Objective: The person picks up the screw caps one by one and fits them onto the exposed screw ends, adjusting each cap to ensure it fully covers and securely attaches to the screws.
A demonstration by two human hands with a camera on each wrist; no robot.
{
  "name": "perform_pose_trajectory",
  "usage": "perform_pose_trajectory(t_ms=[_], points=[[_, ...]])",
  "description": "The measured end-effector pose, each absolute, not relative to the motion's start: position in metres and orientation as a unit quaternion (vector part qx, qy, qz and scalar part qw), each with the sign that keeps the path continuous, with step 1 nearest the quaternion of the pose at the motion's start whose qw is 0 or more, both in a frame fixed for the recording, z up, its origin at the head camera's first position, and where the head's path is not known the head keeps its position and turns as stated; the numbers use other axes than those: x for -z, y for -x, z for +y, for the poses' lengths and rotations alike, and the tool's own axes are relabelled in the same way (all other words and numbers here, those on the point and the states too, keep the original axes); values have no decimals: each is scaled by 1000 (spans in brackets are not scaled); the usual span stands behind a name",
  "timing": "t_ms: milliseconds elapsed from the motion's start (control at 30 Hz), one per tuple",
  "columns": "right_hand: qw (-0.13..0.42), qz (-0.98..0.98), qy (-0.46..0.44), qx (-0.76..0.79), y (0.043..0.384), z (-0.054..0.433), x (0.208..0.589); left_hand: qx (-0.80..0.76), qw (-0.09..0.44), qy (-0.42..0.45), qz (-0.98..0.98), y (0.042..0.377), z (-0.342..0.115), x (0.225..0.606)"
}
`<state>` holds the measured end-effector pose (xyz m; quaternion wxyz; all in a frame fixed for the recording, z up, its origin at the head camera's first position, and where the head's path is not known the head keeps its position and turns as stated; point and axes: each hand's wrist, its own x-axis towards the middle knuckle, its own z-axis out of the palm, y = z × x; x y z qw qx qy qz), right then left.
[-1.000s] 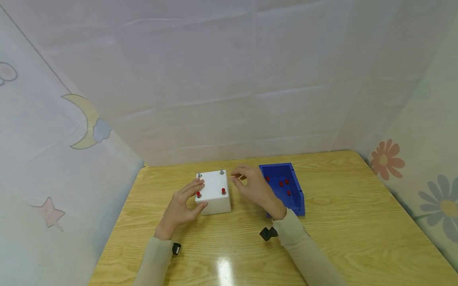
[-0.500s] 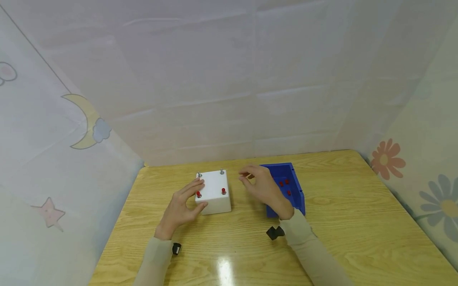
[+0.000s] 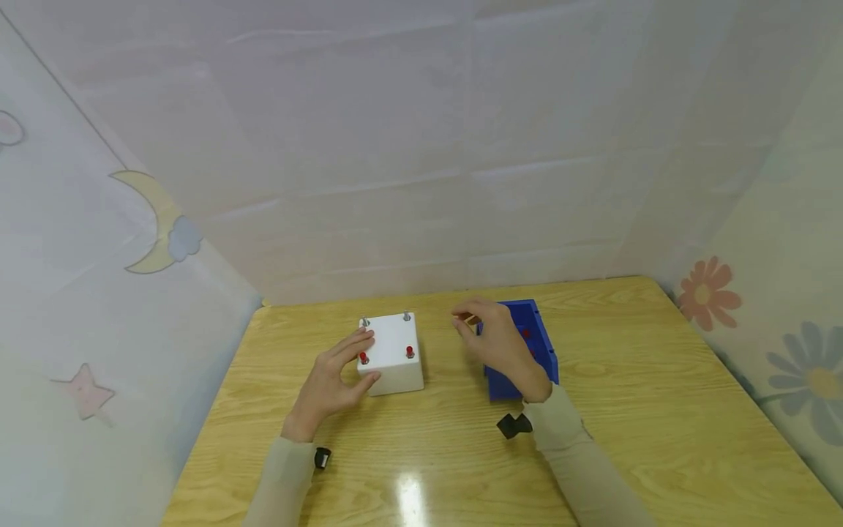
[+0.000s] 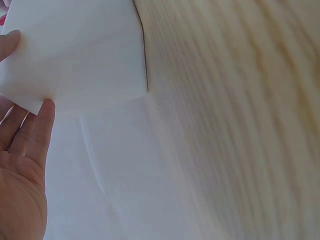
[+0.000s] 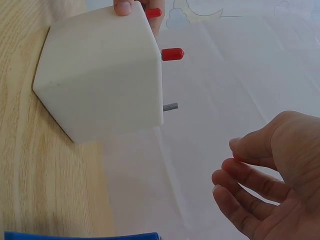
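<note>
A white box [image 3: 391,344] has metal threaded studs at its top corners. Red caps cover the two near studs; the far ones are bare, one seen as a grey threaded stud [image 5: 170,106] in the right wrist view. My left hand [image 3: 332,380] holds the box by its left side, thumb against the front face and fingers over the top. My right hand [image 3: 494,340] hovers between the box and a blue bin [image 3: 505,388], overlapping the bin's left part. A red cap [image 5: 236,158] just shows, pinched between its thumb and index finger, mostly hidden.
Inside the bin lie loose red caps, partly hidden behind my right hand. The wooden table [image 3: 428,454] runs back to a pale cloth backdrop [image 3: 395,146], with patterned cloth on both sides. Each wrist wears a small black device.
My right hand has drawn away from the box to the right, covering more of the bin. The left hand has stayed on the box.
</note>
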<state>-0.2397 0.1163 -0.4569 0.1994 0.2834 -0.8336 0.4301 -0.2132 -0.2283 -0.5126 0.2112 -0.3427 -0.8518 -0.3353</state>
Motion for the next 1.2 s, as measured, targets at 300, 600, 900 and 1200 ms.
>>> perform_pose_trajectory(t_ms=[300,600,900,1200], points=[[178,-843,-259,-437,240,129,460,334,213,345,-851,213,-229,513],[179,-842,-250,-443,240,136,459,337,214,347,-848,214,-230,515],[207,-850,-243,-419,243,147,461,334,208,344,-852,213,-230,514],[203,-856,-229,-417,245,153,461,335,210,345,-852,213,-229,513]])
